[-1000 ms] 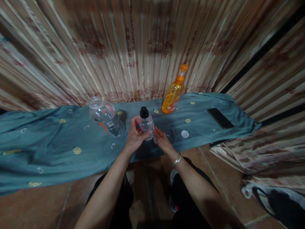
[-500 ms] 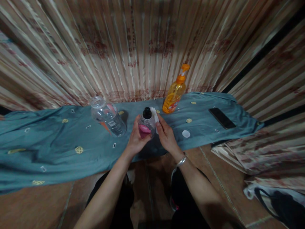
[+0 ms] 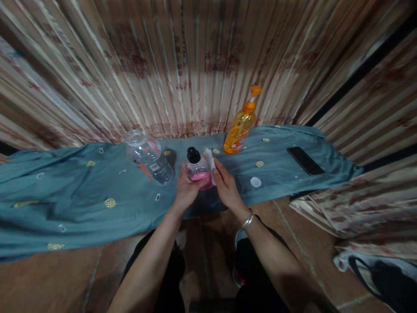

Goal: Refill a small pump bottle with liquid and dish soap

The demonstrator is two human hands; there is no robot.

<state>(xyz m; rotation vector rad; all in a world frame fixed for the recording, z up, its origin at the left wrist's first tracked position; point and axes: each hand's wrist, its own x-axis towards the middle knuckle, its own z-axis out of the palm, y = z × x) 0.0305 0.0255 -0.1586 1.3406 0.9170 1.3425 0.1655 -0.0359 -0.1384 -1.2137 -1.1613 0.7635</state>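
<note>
My left hand (image 3: 188,188) is wrapped round a small clear bottle (image 3: 202,167) with a black cap and a pink label. The bottle leans to the left, its cap up. In my right hand (image 3: 226,182) is a white tissue (image 3: 209,157), pressed against the bottle's right side. Left of my hands a large clear bottle (image 3: 153,161) without a cap stands on the cloth. An orange pump bottle (image 3: 239,129), partly filled with orange liquid, stands behind my right hand.
A blue-green patterned cloth (image 3: 130,218) covers the narrow table. A white round lid (image 3: 255,181) and a black phone (image 3: 305,161) lie on it to the right. Pleated curtains (image 3: 195,65) hang behind and to the right. A bag (image 3: 384,278) is at the lower right.
The small bottle has tilted to the left in my left hand, its cap moving left. My right hand still holds the tissue against it. The view has shifted slightly.
</note>
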